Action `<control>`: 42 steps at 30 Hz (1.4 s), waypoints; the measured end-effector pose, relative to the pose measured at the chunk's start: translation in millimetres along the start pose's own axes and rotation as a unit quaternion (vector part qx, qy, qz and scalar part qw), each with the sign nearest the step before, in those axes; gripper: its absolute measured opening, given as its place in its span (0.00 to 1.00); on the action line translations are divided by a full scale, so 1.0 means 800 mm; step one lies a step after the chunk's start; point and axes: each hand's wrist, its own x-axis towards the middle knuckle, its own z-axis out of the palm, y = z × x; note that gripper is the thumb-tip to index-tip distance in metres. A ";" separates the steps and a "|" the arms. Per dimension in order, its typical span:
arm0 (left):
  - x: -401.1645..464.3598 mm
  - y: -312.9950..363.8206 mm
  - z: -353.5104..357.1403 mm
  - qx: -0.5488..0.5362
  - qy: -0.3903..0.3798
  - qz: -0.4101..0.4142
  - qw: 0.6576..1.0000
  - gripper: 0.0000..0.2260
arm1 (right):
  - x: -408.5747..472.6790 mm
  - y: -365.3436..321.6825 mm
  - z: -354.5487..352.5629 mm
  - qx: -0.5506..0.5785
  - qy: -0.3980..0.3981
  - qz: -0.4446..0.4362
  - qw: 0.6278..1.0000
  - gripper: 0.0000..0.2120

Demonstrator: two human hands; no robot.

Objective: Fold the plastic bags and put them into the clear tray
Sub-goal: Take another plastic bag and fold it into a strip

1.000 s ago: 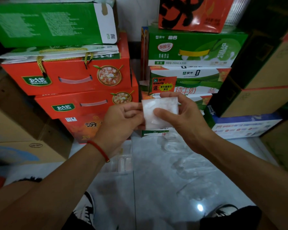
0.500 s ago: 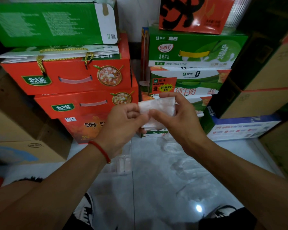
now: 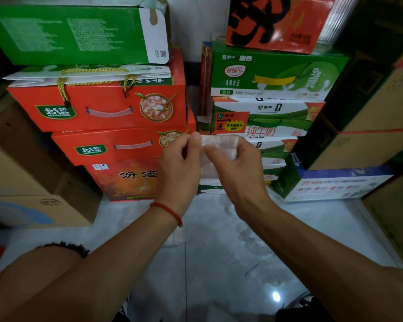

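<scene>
Head view: small folded translucent white plastic bag [image 3: 219,147] pinched between left hand [image 3: 179,166] and right hand [image 3: 237,163], long axis level, before orange carton [image 3: 126,180].

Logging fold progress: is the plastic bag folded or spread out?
Folded: the plastic bag is a small layered pad, pinched between left hand and right hand.
</scene>
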 end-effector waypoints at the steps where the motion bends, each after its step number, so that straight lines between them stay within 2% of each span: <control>1: 0.001 -0.001 0.001 0.020 0.013 0.021 0.999 0.19 | -0.001 -0.002 0.004 0.009 0.017 0.007 1.000 0.06; 5: 0.001 -0.005 0.008 0.073 0.046 0.088 0.992 0.17 | -0.001 -0.005 0.017 0.046 0.071 0.044 0.995 0.11; 11: 0.003 -0.009 0.017 0.098 0.097 0.092 0.986 0.17 | 0.008 0.005 0.036 -0.007 0.119 0.005 0.993 0.17; 18: 0.015 -0.003 0.016 0.106 0.129 0.099 0.981 0.15 | 0.020 0.005 0.043 -0.016 0.124 -0.043 0.991 0.18; 24: 0.016 0.000 0.018 0.125 0.130 0.135 0.974 0.14 | 0.024 0.010 0.041 -0.040 0.127 -0.071 0.989 0.28; 29: 0.016 0.001 0.016 0.122 0.124 0.156 0.972 0.14 | 0.040 0.023 0.033 -0.021 0.134 -0.061 0.989 0.32; 31: 0.015 0.002 0.014 0.115 0.126 0.156 0.973 0.15 | 0.042 0.025 0.030 -0.003 0.137 -0.032 0.990 0.33; 34: 0.019 0.001 0.010 0.097 0.130 0.144 0.976 0.16 | 0.045 0.014 0.025 0.079 0.128 0.048 0.987 0.30; 37: 0.022 0.001 0.004 0.106 0.132 0.144 0.975 0.15 | 0.038 -0.005 0.025 0.147 0.049 0.094 0.983 0.28; 39: 0.020 0.001 0.005 0.108 0.126 0.146 0.975 0.15 | 0.026 -0.010 0.030 0.146 0.019 0.067 0.987 0.27; 42: 0.017 -0.001 0.007 0.097 0.125 0.134 0.978 0.15 | 0.018 -0.008 0.036 0.114 0.032 -0.002 0.993 0.18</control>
